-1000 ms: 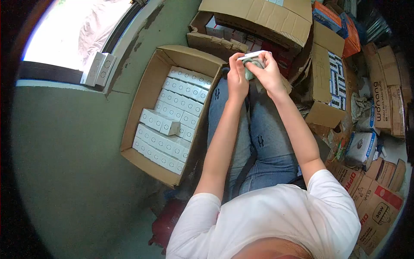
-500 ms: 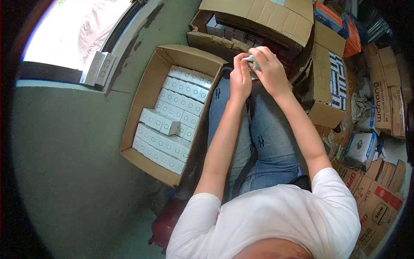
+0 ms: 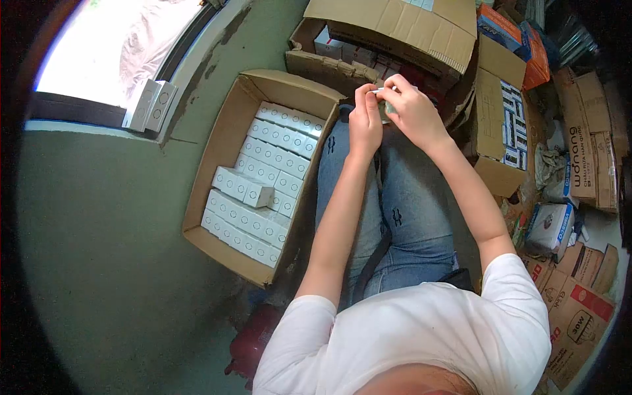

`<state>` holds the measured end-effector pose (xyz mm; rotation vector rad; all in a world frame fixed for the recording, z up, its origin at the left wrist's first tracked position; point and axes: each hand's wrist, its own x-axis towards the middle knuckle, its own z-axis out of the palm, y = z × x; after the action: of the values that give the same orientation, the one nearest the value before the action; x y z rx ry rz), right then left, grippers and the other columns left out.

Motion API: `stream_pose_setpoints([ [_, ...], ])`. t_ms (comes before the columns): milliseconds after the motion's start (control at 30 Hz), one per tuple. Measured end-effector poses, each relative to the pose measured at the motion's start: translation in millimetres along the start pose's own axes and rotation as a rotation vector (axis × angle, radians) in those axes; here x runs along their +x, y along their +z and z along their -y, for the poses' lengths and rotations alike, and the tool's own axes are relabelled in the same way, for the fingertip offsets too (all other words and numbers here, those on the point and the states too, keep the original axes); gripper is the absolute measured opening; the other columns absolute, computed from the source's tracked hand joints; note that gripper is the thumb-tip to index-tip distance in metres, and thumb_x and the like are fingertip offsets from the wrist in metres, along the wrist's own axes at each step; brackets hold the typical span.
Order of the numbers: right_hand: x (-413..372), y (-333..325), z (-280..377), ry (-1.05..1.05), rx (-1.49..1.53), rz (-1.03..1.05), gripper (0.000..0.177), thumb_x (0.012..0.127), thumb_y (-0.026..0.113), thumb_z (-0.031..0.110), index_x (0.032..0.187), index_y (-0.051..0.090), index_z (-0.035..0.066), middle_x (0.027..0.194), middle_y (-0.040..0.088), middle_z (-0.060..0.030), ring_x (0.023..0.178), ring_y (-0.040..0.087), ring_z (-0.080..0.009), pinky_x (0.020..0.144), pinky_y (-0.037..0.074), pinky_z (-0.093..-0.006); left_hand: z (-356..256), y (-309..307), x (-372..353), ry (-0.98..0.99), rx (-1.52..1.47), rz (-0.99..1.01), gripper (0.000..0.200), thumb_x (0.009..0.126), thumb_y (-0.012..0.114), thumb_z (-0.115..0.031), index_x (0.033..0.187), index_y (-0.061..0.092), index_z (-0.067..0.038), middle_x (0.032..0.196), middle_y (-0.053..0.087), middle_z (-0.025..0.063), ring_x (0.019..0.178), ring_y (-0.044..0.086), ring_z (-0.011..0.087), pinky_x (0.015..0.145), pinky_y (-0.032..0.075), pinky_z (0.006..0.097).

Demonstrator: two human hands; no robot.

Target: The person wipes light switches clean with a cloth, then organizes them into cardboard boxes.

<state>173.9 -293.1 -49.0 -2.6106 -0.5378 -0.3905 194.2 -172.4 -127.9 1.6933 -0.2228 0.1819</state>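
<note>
Above my knees, my left hand (image 3: pixel 365 125) and my right hand (image 3: pixel 413 113) are raised close together. Between their fingers is a small white and greenish piece (image 3: pixel 390 106), mostly covered, so its kind cannot be made out. The fingers of both hands are bent and pinched around it. Left of my legs, an open cardboard box (image 3: pixel 214 141) holds rows of small white boxes (image 3: pixel 280 155) with round marks on them. One short row of these white boxes (image 3: pixel 242 186) lies raised on top of the others.
Ahead stands a larger cardboard carton (image 3: pixel 401 23) with small boxes inside. To the right is an open box (image 3: pixel 495 118) of black-and-white packets. More printed cartons (image 3: pixel 573 309) and a white package (image 3: pixel 552 224) lie at far right. Two white boxes (image 3: pixel 150 105) stand on the window ledge.
My right hand's fingers have shifted slightly over the small piece, which now shows less. My left hand stays almost in place. The boxes have not moved.
</note>
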Motion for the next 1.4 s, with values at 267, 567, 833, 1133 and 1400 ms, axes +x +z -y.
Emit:
stream_pose_setpoints([
  [267,12.7,-0.7,5.0,0.194,-0.102,-0.059,0.024,0.08,0.065,0.002,0.101,0.055,0.008,0.101,0.058,-0.0121,0.092,0.065,-0.0358,0.074,0.056,-0.0464,4.6,-7.6,2.2,-0.025,-0.017,0.12,0.043,0.107,0.034,-0.042,0.122,0.049,-0.004,0.084,0.062,0.0119,0.083,0.066,0.0195,0.074,0.049,0.032],
  [567,3.8,-5.6,-29.0,0.082,-0.22,-0.1,0.019,0.078,0.068,0.007,0.095,0.059,0.01,0.094,0.06,-0.0073,0.089,0.066,-0.03,0.072,0.057,-0.0417,-13.0,-5.6,0.1,-0.011,-0.063,0.115,0.034,0.106,0.037,-0.035,0.12,0.051,-0.007,0.075,0.061,0.0141,0.062,0.065,0.0235,0.054,0.051,0.0351],
  [833,16.9,-6.1,-17.4,0.244,-0.185,-0.011,0.028,0.076,0.072,0.007,0.099,0.057,0.008,0.102,0.061,-0.0104,0.093,0.066,-0.035,0.073,0.057,-0.0466,-15.2,-10.6,1.9,-0.174,-0.197,0.093,0.033,0.107,0.038,-0.033,0.117,0.053,-0.005,0.07,0.06,0.0084,0.061,0.063,0.0194,0.055,0.048,0.0341],
  [1133,1.2,4.8,-58.7,0.748,0.161,0.041,0.031,0.077,0.073,0.032,0.095,0.07,0.007,0.091,0.072,-0.0168,0.088,0.07,-0.0323,0.076,0.054,-0.0405,4.0,1.9,-2.3,0.075,-0.061,-0.059,0.038,0.106,0.036,-0.038,0.117,0.053,-0.006,0.072,0.059,0.0068,0.055,0.06,0.0138,0.047,0.049,0.0292],
  [1400,-14.8,64.0,-73.7,0.822,0.677,-0.235,0.03,0.074,0.075,0.018,0.098,0.066,0.003,0.089,0.071,-0.0078,0.083,0.067,-0.0185,0.076,0.051,-0.0325,9.7,2.2,-4.0,0.177,0.082,-0.179,0.037,0.106,0.037,-0.038,0.117,0.054,-0.007,0.075,0.063,0.0103,0.06,0.063,0.018,0.051,0.051,0.032],
])
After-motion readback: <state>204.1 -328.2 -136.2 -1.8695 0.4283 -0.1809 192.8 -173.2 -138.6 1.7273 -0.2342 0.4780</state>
